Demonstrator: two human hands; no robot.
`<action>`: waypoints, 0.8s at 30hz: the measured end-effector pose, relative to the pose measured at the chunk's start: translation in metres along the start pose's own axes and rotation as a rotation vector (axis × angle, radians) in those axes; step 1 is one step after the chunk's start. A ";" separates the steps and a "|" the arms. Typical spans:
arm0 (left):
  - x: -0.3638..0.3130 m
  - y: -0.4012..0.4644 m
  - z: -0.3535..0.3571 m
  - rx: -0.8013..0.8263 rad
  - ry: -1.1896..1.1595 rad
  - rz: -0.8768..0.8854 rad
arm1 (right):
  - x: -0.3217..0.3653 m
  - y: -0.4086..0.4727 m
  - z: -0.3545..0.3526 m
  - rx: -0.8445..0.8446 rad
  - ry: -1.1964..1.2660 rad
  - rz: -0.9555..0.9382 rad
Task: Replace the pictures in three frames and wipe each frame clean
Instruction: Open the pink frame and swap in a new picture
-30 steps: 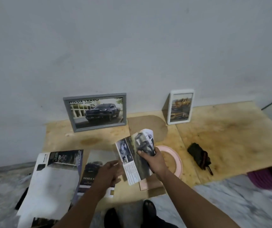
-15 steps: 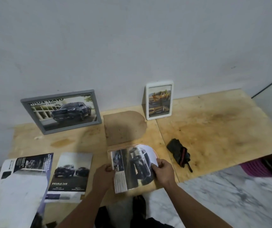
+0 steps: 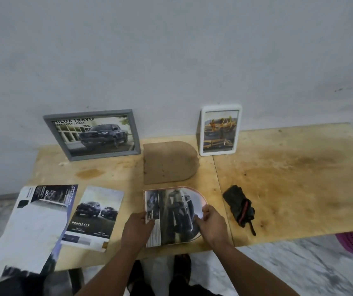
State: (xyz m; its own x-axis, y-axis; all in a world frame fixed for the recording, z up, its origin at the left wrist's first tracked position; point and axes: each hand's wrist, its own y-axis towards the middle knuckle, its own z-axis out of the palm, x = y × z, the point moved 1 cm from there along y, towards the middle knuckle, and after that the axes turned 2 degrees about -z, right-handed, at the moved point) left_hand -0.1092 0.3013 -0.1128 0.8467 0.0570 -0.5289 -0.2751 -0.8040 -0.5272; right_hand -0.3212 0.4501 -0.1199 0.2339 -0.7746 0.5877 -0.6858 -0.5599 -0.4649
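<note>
A: What has moved since the earlier frame?

B: The cut-out car picture (image 3: 174, 216). A second ago the right hand (image 3: 212, 224) held it raised above the board; now it lies flat on the pink arched frame (image 3: 203, 202) near the front edge of the plywood table (image 3: 289, 189).

A: Which way does it point?

B: Its long axis runs from the near edge toward the wall. The rounded side faces right, matching the frame's curve, and the straight side faces left. A thin pink rim shows along the top and the right curve.

A: And the hands?

B: The left hand (image 3: 138, 228) pinches the picture's lower left edge between thumb and fingers. The right hand grips the rounded right edge, thumb on top, fingers curled at the rim.

A: What else is on the table?

B: The brown arched backing board (image 3: 169, 162) lies flat just behind the pink frame, its curve also facing right. A grey frame (image 3: 92, 134) with a dark pickup picture leans on the wall at the back left, long axis sideways. A white frame (image 3: 220, 130) with a yellow vehicle picture stands upright to the right of the board. A black cloth (image 3: 238, 206) lies right of the hands. Two loose brochure pages (image 3: 95, 214) lie at the left.
</note>
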 end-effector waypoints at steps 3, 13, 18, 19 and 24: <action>-0.001 -0.002 0.000 -0.005 0.042 -0.007 | 0.003 -0.001 -0.003 0.027 0.000 -0.009; 0.014 0.000 -0.002 0.066 0.171 0.076 | -0.002 0.011 -0.007 -0.014 -0.029 -0.050; 0.024 0.000 0.004 0.118 0.211 0.170 | 0.029 0.053 -0.019 -0.074 -0.017 -0.047; 0.026 0.000 0.005 0.111 0.196 0.198 | 0.038 0.066 -0.021 -0.071 0.013 -0.035; 0.042 -0.001 0.007 0.123 0.156 0.279 | 0.073 0.126 -0.023 0.008 0.016 0.111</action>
State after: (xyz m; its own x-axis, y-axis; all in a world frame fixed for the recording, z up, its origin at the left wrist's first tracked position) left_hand -0.0762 0.3085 -0.1394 0.7879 -0.2542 -0.5610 -0.5510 -0.6978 -0.4577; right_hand -0.4066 0.3296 -0.1206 0.1456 -0.8274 0.5424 -0.7015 -0.4729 -0.5332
